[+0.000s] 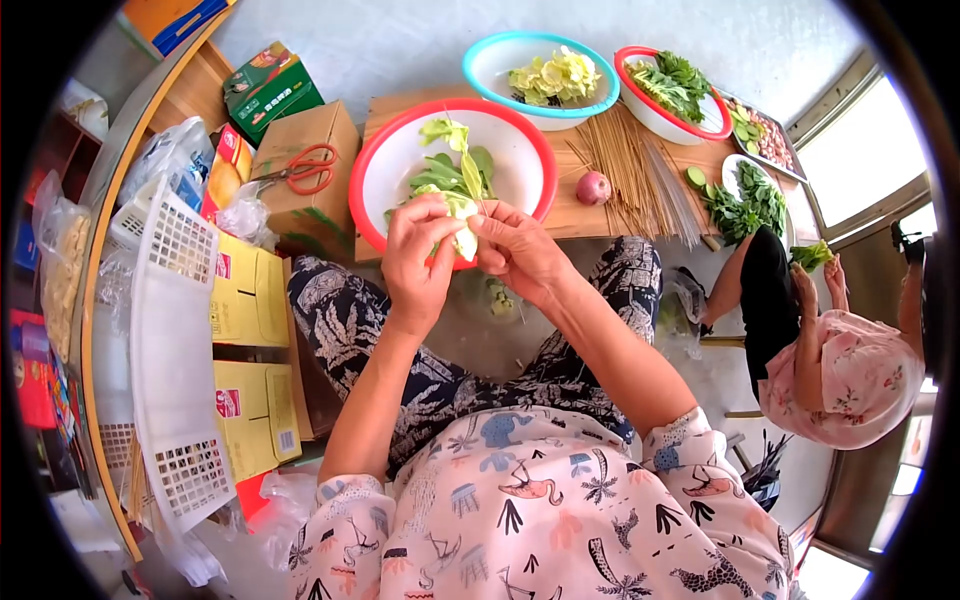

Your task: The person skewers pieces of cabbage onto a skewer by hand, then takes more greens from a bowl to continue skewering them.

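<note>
My left hand [415, 262] is closed around pale green lettuce leaves [458, 208], held above the near rim of a red-rimmed white basin [541, 175]. My right hand [522, 252] meets it from the other side, thumb and fingers pinched against the same leaves. A thin line at the fingertips may be a skewer, but I cannot make it out clearly. Inside the basin lie darker green leaves [482, 165].
Bamboo skewers [625, 165] and a red onion [593, 188] lie on the wooden table, near a blue-rimmed basin [612, 92] and another red-rimmed basin [722, 128] of greens. Orange-handled scissors [312, 170] rest on a cardboard box [320, 130]. A co-worker [840, 375] sits right, holding greens.
</note>
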A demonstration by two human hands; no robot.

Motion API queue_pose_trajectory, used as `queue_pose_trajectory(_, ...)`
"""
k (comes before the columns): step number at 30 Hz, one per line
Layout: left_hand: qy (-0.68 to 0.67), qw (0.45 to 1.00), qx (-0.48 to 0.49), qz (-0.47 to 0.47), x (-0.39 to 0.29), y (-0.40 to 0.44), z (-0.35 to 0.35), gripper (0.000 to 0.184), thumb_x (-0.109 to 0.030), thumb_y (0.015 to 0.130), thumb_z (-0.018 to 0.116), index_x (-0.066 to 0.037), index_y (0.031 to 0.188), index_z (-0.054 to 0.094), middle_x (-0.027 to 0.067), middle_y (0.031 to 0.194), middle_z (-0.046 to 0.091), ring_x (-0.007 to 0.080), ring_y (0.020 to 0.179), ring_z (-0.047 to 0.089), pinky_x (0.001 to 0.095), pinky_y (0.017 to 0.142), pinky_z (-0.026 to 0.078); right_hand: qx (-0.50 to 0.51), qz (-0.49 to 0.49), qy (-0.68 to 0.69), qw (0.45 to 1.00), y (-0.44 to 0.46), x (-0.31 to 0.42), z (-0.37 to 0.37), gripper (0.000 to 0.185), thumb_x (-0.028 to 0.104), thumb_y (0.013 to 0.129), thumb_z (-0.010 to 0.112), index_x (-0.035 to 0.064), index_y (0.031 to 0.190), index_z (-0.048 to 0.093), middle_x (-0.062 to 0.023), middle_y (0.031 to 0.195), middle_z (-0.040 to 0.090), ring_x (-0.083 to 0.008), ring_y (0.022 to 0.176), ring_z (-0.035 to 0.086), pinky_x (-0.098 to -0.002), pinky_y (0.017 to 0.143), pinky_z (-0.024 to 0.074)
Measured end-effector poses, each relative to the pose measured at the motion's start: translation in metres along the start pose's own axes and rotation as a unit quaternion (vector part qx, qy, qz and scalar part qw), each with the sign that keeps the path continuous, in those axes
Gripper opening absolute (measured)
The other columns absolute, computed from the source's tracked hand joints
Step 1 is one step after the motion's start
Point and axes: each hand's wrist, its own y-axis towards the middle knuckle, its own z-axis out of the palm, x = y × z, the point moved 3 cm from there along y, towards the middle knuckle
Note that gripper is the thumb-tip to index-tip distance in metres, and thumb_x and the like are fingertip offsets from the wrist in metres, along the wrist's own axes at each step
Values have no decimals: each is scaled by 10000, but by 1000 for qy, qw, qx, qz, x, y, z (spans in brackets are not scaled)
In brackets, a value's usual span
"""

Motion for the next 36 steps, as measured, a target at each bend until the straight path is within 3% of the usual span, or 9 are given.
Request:
queue_pose_trajectory(5,34,998,-29,-53,8,-16,0,251,84,735,607,-12,965,589,115,1041,563,242,968,568,310,821,463,-33,-47,-2,998,7,6,-16,138,83,849,624,68,941,522,34,692,496,-45,482,374,-193,422,251)
queue_pose_trajectory(6,-90,976,-19,-199,19,-19,3,199,22,777,599,-16,973,589,97,1015,577,206,948,567,293,779,460,-40,-52,-27,997,8,7,-20,140,73,845,626,70,939,523,34,699,499,-42,486,369,-192,423,252)
queue_pose_trajectory(7,-208,917,-11,-339,27,-25,8,162,-40,820,591,-19,980,589,78,989,592,171,928,566,277,737,457,-46,-56,-53,996,9,7,-22,142,63,841,627,71,937,523,34,706,501,-39,489,364,-192,424,253)
queue_pose_trajectory(8,-317,825,-4,-467,33,-31,14,148,-102,863,582,-22,987,589,59,963,607,135,908,565,260,695,454,-47,-56,-50,996,10,7,-23,142,63,841,627,71,937,523,34,706,501,-39,489,364,-192,424,253)
queue_pose_trajectory(9,-388,762,4,-518,33,-30,20,152,-160,889,562,-38,976,591,27,917,620,101,848,568,235,641,441,-53,-55,-73,994,11,6,-23,139,51,839,623,68,937,526,34,718,507,-39,497,370,-189,431,262)
queue_pose_trajectory(14,-427,735,-4,-528,53,-34,31,142,-140,873,582,-59,990,585,22,923,631,87,762,569,222,601,451,-67,-85,-148,983,4,-1,-31,123,75,876,569,41,992,549,24,748,534,-42,520,398,-182,455,297)
queue_pose_trajectory(17,-427,719,-41,-547,67,-30,23,137,-148,865,601,-78,982,588,15,906,631,93,755,569,231,609,462,-73,-79,-192,975,-12,8,-42,252,152,947,429,14,1114,558,-8,748,571,-53,512,398,-187,475,325)
queue_pose_trajectory(23,-419,704,-112,-562,107,-36,-6,128,-155,850,628,-105,963,597,0,867,609,111,781,558,271,652,478,-36,42,-334,941,-64,9,-32,257,163,948,430,24,1108,576,19,526,503,-39,449,411,-194,443,326)
queue_pose_trajectory(36,-432,731,-127,-513,91,-22,-6,162,-153,849,633,-93,994,592,18,945,624,114,823,577,277,706,472,-29,44,-360,932,-75,-8,-17,254,156,944,445,25,1098,597,25,501,479,-34,429,407,-204,425,310)
